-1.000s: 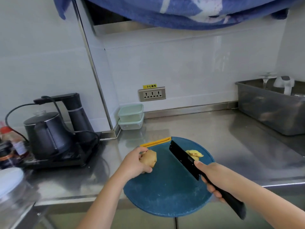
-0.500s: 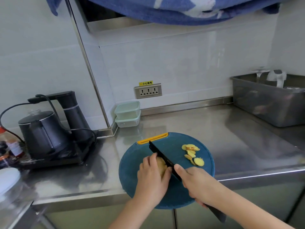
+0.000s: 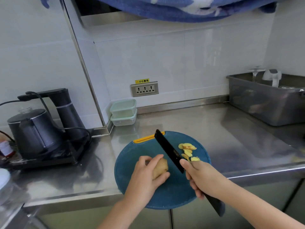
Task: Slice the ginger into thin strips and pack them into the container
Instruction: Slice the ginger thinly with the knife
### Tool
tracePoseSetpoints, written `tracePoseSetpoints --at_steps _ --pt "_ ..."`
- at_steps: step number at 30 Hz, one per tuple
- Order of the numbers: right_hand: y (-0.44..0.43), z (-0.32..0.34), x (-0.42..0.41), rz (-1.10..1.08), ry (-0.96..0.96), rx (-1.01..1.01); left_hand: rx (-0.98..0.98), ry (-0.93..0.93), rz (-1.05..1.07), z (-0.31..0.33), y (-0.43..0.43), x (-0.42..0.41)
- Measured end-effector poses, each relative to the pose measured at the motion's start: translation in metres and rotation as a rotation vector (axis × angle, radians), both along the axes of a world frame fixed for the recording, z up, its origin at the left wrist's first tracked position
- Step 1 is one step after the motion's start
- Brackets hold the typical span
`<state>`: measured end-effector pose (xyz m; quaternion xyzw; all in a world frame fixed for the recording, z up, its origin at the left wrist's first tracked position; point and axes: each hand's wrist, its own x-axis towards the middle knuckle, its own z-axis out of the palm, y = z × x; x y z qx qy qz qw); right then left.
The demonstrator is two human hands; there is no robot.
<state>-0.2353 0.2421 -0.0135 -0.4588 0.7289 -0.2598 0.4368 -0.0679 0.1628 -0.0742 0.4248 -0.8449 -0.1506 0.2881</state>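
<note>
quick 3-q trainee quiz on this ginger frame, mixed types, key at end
1. Which hand grips the knife? A) left B) right
2. True or false: the ginger slices lie on the cutting board, right of the knife blade.
3. Fill in: the left hand holds the ginger piece; ____ containers sit stacked behind the board.
Key: 1 B, the right hand; 2 true; 3 two.

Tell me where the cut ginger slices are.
Head view: the ginger slices lie on the blue cutting board's right side, just right of the knife blade.
</note>
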Motion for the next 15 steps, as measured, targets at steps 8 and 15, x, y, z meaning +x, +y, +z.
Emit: tracePoseSetpoints --at_steps 8,15 --pt "-0.004 -0.009 -0.003 0.007 0.277 -0.013 -0.151 -0.074 -0.068 -0.004 -0.002 0.004" --pt "0.0 -0.006 -0.001 0.057 0.258 -0.04 -0.175 -0.065 -0.04 -0.005 0.002 0.003"
